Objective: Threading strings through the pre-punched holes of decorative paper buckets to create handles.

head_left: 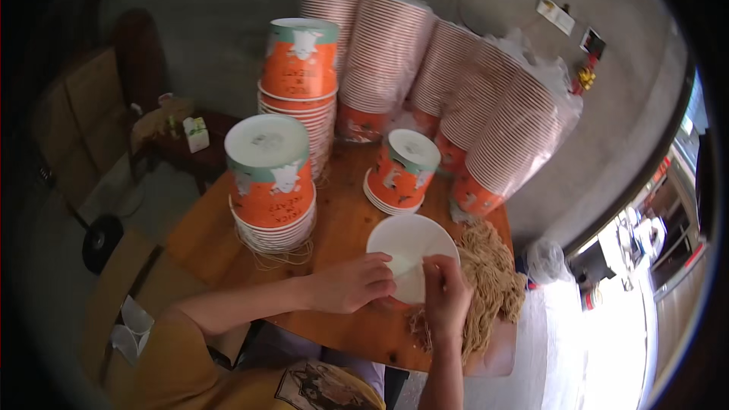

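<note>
A: Where is the white-lined bucket [414, 239]?
B: At the near side of the tabletop [342, 205], with its open mouth facing up toward the wearer. Both hands are at it.

A: How is each grip set?
B: The left hand [353, 285] comes in from the left, fingers curled and pressed together at the mouth's left side. The right hand [446, 292] bends over the right side, thumb and fingertips closed together. Whether either one pinches the rim or a fine strand, I cannot tell; it is too small to see.

A: What lies nearest the right hand?
B: A loose heap of tan twine [492, 281], just beside it on the right.

A: And the rest of the tabletop?
B: Beyond the bucket, a short orange stack [402, 175] stands upside down, white base up. To the left is a larger inverted stack [272, 193], with loose strands [281, 254] around its foot. Behind that rises a taller inverted stack [300, 72]. Along the wall, long stacks in clear plastic [387, 42] stand side by side, some leaning.
</note>
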The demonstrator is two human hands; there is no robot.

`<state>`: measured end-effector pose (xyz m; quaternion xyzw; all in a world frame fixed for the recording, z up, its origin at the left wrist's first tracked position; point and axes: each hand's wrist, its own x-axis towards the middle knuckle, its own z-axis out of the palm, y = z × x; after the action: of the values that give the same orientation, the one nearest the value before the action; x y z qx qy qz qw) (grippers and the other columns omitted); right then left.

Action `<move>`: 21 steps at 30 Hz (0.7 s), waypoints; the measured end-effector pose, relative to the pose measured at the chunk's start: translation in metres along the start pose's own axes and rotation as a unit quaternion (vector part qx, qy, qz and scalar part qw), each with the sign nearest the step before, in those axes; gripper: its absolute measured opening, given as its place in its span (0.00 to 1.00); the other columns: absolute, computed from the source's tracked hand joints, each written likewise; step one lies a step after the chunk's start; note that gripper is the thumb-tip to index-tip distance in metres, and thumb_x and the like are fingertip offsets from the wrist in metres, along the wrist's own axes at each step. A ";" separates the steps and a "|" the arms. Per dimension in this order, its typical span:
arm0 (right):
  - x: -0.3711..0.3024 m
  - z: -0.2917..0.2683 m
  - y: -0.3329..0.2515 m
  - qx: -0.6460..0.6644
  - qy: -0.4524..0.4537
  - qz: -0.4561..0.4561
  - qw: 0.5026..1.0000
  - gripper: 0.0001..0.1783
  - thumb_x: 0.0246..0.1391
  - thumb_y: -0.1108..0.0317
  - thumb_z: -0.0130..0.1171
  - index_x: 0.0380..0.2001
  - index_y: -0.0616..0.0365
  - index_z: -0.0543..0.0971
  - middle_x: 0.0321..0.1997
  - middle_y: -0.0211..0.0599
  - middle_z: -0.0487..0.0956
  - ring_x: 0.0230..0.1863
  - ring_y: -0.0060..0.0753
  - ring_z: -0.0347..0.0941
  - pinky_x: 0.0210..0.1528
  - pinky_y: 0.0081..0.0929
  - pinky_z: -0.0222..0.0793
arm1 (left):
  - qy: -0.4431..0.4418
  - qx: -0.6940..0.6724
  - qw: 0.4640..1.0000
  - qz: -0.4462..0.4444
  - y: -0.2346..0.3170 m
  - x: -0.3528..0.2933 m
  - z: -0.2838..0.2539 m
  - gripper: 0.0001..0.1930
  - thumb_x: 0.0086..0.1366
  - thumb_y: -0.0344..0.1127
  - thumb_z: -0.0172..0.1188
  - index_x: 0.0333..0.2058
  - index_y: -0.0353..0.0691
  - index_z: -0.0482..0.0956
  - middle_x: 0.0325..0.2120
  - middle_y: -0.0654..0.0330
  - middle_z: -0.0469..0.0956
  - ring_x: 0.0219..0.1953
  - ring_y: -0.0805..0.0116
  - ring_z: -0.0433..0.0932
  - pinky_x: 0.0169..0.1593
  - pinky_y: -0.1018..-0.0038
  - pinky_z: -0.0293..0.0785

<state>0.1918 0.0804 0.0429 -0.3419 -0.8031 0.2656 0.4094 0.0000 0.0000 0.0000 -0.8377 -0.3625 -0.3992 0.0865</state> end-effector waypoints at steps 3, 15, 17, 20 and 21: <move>-0.015 -0.021 -0.028 -0.099 -0.047 -0.084 0.990 0.09 0.46 0.68 0.66 0.33 0.54 0.81 0.21 0.34 0.69 0.28 0.39 0.69 0.33 0.34 0.67 | -0.033 0.025 0.998 0.036 0.006 -0.009 -0.038 0.10 0.55 0.32 0.59 0.35 0.37 0.70 0.34 0.55 0.69 0.41 0.55 0.73 0.53 0.59 0.70; 0.047 0.085 -0.081 0.461 -0.337 0.094 0.816 0.09 0.61 0.62 0.57 0.33 0.57 0.75 0.23 0.25 0.73 0.22 0.15 0.65 0.23 0.15 0.58 | 0.237 -0.304 0.877 -0.287 0.016 -0.013 -0.243 0.16 0.68 0.35 0.53 0.52 0.39 0.70 0.40 0.62 0.75 0.47 0.75 0.72 0.52 0.74 0.71; 0.073 0.124 -0.109 0.539 -0.313 0.116 0.774 0.11 0.62 0.60 0.54 0.30 0.56 0.73 0.22 0.24 0.71 0.20 0.16 0.63 0.26 0.14 0.58 | 0.352 -0.221 0.871 -0.262 0.011 -0.035 -0.298 0.16 0.70 0.35 0.49 0.54 0.37 0.71 0.46 0.60 0.75 0.50 0.72 0.72 0.57 0.73 0.67; 0.101 0.166 -0.097 0.622 -0.262 0.179 0.716 0.15 0.63 0.58 0.53 0.23 0.50 0.69 0.16 0.21 0.66 0.21 0.16 0.62 0.29 0.20 0.60 | 0.423 -0.038 0.853 -0.302 0.003 -0.059 -0.300 0.16 0.70 0.36 0.48 0.53 0.37 0.71 0.47 0.61 0.74 0.51 0.70 0.70 0.59 0.73 0.63; 0.101 0.173 -0.079 0.607 -0.248 0.239 0.716 0.17 0.62 0.57 0.53 0.20 0.50 0.69 0.16 0.21 0.66 0.21 0.18 0.62 0.32 0.22 0.63 | 0.407 0.004 0.859 -0.312 -0.004 -0.068 -0.284 0.16 0.70 0.36 0.48 0.53 0.37 0.71 0.47 0.61 0.73 0.52 0.70 0.70 0.59 0.73 0.63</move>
<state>-0.0228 0.0835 0.0563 -0.1227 -0.4341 0.8602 0.2378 -0.2031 -0.1574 0.1395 -0.4432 -0.5391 -0.7090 0.1008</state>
